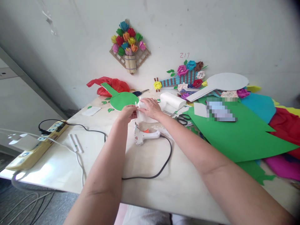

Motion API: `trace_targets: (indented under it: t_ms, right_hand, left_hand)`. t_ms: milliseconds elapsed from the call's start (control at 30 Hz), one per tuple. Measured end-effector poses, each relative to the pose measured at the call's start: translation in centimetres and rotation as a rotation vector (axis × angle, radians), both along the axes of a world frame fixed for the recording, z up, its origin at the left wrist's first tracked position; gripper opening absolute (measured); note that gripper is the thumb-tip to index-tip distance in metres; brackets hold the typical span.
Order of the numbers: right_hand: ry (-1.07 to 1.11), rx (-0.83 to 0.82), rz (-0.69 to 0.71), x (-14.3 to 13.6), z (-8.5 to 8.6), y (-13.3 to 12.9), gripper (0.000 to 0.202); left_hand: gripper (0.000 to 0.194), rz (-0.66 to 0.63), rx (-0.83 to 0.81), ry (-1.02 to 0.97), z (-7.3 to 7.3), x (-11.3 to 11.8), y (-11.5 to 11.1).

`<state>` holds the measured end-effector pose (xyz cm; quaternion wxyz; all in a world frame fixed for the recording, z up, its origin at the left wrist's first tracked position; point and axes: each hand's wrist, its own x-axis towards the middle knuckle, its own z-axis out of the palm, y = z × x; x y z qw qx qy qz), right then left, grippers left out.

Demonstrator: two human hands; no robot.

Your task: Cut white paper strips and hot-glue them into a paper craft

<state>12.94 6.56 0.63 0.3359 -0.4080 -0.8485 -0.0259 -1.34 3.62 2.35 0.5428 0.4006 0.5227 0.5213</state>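
Observation:
My two hands meet over the middle of the table, close to the green paddle-shaped cutout (124, 100). The fingers of my left hand (128, 113) are closed at the edge of a white paper-like piece (141, 117), with a small brown patch showing below them. From the other side, my right hand (151, 108) bends its fingers over the top of the same white piece. Its full shape is hidden by my fingers. Just in front lies a white glue gun (146, 136) with an orange trigger, its black cord curving across the table.
Right of my hands are a white roll (172, 100), scissors (183, 119), green sheets (225, 137), a phone (221, 111) and a white paddle-shaped cutout (226, 82). A yellow power strip (37, 147) and two white strips (75, 143) lie left. Behind is a red plastic bag (112, 86).

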Motion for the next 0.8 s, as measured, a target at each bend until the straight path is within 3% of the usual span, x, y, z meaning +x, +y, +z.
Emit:
trace_targets:
  t_ms: [133, 267, 633, 800]
  right_hand:
    - [-0.027, -0.190, 0.026, -0.3, -0.8, 0.9, 0.040]
    - [0.076, -0.276, 0.052, 0.0, -1.3, 1.6, 0.030]
    - [0.127, -0.219, 0.061, -0.6, -1.4, 1.2, 0.017]
    - [0.101, -0.231, 0.043, -1.1, -1.4, 0.9, 0.017]
  left_hand:
    - [0.010, -0.017, 0.036, 0.032, -0.2, 0.1, 0.1]
    - [0.015, 0.019, 0.044, 0.100, -0.5, 0.0, 0.3]
    - [0.022, 0.140, 0.032, 0.325, -1.3, 0.3, 1.2]
    - [0.022, 0.163, 0.059, 0.221, -1.5, 0.0, 1.3]
